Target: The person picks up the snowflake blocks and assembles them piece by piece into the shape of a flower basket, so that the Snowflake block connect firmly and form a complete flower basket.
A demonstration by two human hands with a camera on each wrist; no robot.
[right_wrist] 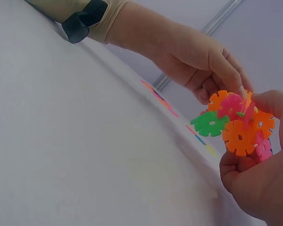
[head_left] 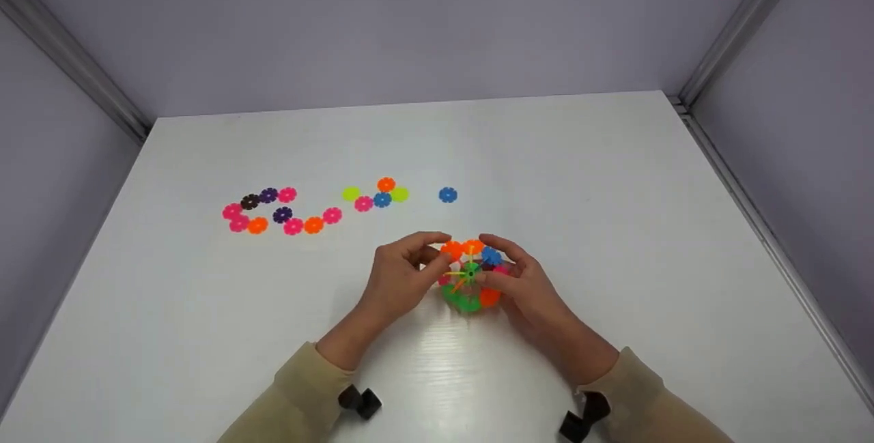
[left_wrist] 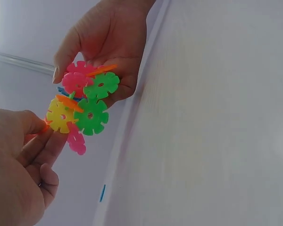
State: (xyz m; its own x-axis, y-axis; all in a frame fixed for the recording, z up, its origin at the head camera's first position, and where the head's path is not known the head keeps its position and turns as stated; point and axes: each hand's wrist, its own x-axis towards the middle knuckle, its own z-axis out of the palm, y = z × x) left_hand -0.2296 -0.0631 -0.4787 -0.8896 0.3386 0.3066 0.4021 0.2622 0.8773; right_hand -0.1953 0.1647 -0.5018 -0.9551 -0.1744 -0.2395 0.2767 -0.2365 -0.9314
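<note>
Both hands hold a ball-like cluster of interlocked plastic snowflake discs [head_left: 468,303] in front of the body, raised above the table. Green, orange, pink, yellow and blue notched discs stick out of it at various angles. The left hand [head_left: 403,278] pinches an orange disc on its left side between thumb and fingers. From the right, the right hand [head_left: 532,287] grips the cluster, its thumb near the green disc in the middle. In the left wrist view, a yellow disc [left_wrist: 60,116] lies against the left fingertips. The right wrist view shows an orange disc [right_wrist: 239,138] beside the right fingers.
Loose discs lie flat on the white table [head_left: 655,224], beyond the hands: a curved row at left with a pink disc [head_left: 293,226], a small group around a blue disc [head_left: 382,199], and a single blue disc [head_left: 448,194]. Grey panels stand around the table.
</note>
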